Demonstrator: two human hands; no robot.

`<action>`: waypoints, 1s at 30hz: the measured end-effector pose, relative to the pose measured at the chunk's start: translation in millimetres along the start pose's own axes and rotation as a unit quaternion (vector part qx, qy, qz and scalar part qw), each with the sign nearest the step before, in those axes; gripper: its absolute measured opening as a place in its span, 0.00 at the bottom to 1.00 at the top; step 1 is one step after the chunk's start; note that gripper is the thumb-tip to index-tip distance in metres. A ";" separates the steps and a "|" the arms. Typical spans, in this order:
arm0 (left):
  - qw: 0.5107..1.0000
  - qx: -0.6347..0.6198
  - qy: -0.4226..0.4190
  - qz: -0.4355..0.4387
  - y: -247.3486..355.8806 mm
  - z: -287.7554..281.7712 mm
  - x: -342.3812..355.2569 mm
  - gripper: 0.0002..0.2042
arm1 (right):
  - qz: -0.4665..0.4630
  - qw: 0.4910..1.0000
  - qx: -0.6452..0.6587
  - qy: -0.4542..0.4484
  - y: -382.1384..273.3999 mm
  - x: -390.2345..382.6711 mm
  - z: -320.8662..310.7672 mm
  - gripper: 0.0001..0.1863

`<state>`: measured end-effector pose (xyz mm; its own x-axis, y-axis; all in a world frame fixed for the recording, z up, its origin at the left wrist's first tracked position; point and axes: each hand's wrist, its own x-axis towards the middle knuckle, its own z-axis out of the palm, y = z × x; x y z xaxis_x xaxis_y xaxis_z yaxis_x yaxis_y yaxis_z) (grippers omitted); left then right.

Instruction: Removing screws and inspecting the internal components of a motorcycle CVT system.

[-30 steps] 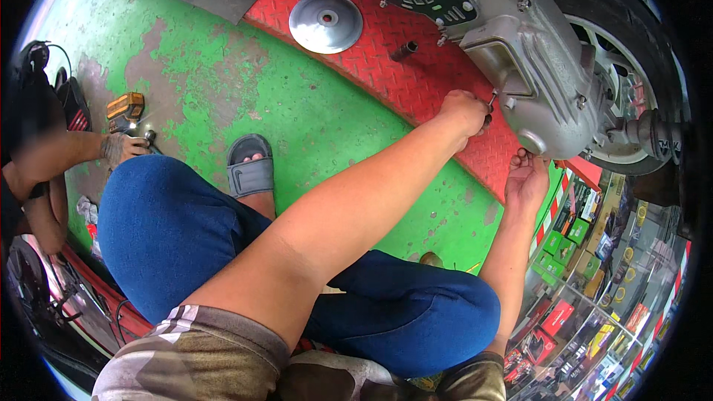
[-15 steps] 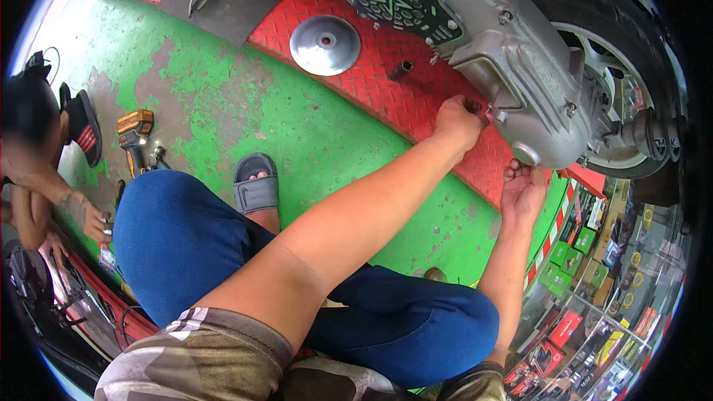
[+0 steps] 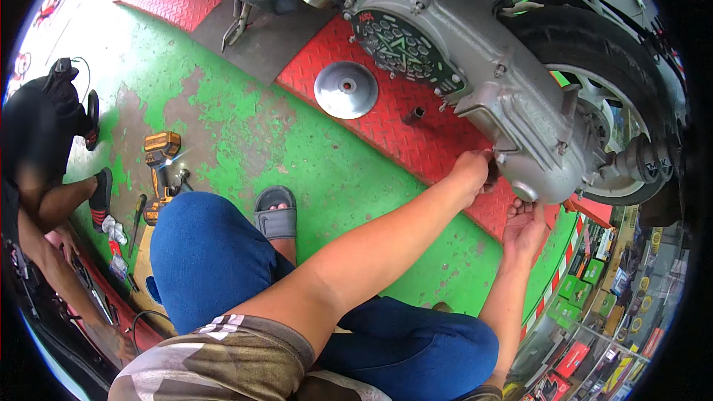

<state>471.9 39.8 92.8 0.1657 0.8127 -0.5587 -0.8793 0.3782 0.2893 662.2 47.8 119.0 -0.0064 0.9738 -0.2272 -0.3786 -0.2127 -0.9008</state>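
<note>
My left hand (image 3: 477,173) is closed at the lower left side of the grey scooter engine housing (image 3: 538,148), around something dark and small that is mostly hidden. My right hand (image 3: 525,226) has its curled fingertips up against the underside of a round boss (image 3: 524,190) at the bottom of that housing. Whether anything is between them is hidden. A dark green perforated cover (image 3: 401,52) is fitted farther up the housing. Behind it all is the rear wheel (image 3: 631,82). A silver disc (image 3: 346,106) and a dark socket (image 3: 413,116) rest on the red tread plate (image 3: 312,48).
An orange power drill (image 3: 160,154) and a screwdriver (image 3: 137,223) lie on the green floor (image 3: 386,252) by my left knee. A co-worker (image 3: 37,200) crouches at far left, arms reaching down. A glass case of boxed goods (image 3: 601,327) fills the lower right.
My view has tilted, so the scooter sits lower and more of it shows. The co-worker's arm has moved down, away from the drill. My hands remain at the housing.
</note>
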 end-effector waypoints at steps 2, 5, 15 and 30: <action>0.993 0.062 0.031 0.093 -1.1 -14.8 14.1 0.09 | 0.000 1.000 -0.010 0.009 8.6 3.6 6.4 0.12; 0.946 0.190 0.113 0.239 -6.0 -23.8 21.5 0.08 | 0.013 1.000 0.004 -0.017 11.8 5.0 11.8 0.12; 0.998 0.021 0.058 0.031 8.5 1.7 0.1 0.05 | -0.002 1.000 -0.002 0.029 0.8 6.9 3.3 0.12; 0.370 0.914 -0.154 -0.065 132.3 -12.4 -171.6 0.25 | 0.209 0.821 -0.465 -0.258 -18.0 -61.2 16.8 0.08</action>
<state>321.6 -55.1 217.3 0.4436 0.6409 -0.6265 0.8691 -0.1370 0.4753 653.8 -6.6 155.4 -0.4373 0.6536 -0.6178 0.6249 -0.2732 -0.7313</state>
